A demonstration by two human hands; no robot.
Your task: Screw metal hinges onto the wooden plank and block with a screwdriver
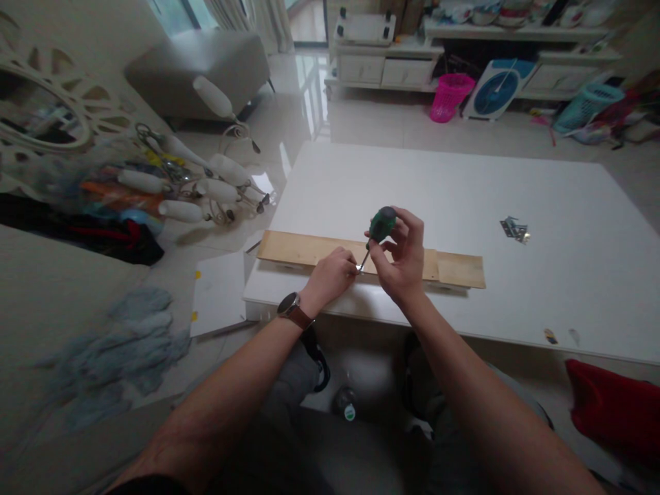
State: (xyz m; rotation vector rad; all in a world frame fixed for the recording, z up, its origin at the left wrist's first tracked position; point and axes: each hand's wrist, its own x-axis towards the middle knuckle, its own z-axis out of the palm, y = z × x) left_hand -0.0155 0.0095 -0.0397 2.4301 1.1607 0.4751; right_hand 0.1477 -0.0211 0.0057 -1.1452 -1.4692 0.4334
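My right hand point(401, 258) grips a screwdriver point(382, 224) with a green and black handle, tilted so its shaft points down and to the left. The tip meets a small shiny metal piece point(359, 269) at the near edge of a long wooden board point(299, 249). My left hand point(336, 267), a watch on its wrist, rests against that board with its fingers pinched at the metal piece, whose exact shape is too small to make out. Several metal fittings point(514, 229) lie loose farther right on the white table point(438, 189).
Near the table's front right edge lie a small dark-and-gold item point(551, 336) and a clear one point(574, 336). A white panel point(219, 294) is left of the table, and a lamp with several white shades point(216, 189) lies beyond. A red object point(613, 405) stands at lower right.
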